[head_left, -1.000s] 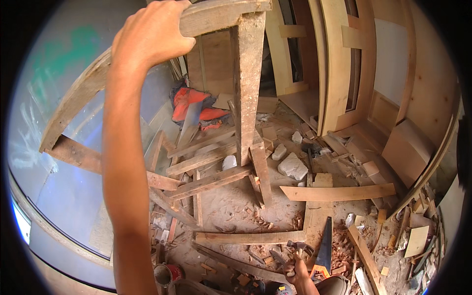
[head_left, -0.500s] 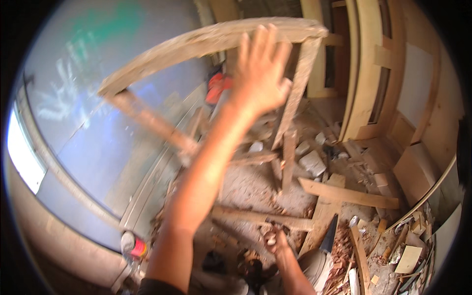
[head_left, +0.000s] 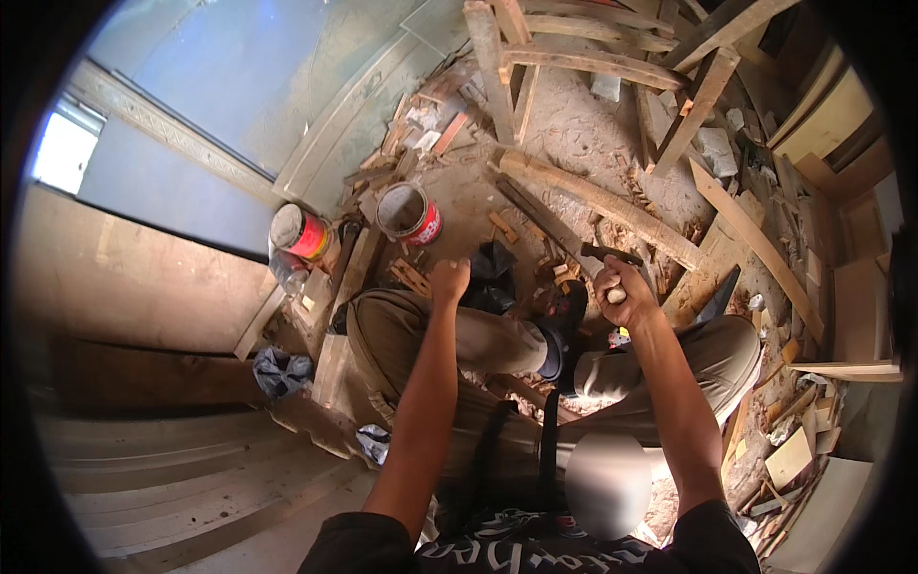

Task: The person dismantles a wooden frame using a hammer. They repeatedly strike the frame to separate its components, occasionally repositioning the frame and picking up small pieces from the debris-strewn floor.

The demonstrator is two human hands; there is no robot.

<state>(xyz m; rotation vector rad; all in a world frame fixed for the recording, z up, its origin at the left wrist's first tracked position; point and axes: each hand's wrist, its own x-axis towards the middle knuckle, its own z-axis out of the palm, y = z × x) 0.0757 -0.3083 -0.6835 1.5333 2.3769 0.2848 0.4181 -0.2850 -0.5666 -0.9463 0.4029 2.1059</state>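
My right hand [head_left: 623,295] is closed round the pale wooden handle of a hammer [head_left: 612,253], whose dark head points away from me above the floor. Over my bent left knee, my left hand [head_left: 449,279] is curled into a fist; whatever it may hold is hidden. Beyond the hammer a long wooden bar [head_left: 612,206] lies across the dusty ground. At the far right stands a wooden frame [head_left: 593,65] with a curved rail and legs, apart from both hands.
An open tin [head_left: 402,212] and a second tin [head_left: 299,231] stand at the left by a grey-blue panel [head_left: 220,105]. A black bag [head_left: 490,277] lies between my legs. To the right are a plank [head_left: 760,253], a saw-like dark blade [head_left: 719,295] and wood scraps [head_left: 789,459].
My left hand has let go of the wooden frame's curved rail and drawn back toward my knee, closing. The view has tilted down, and the right hand still grips the hammer.
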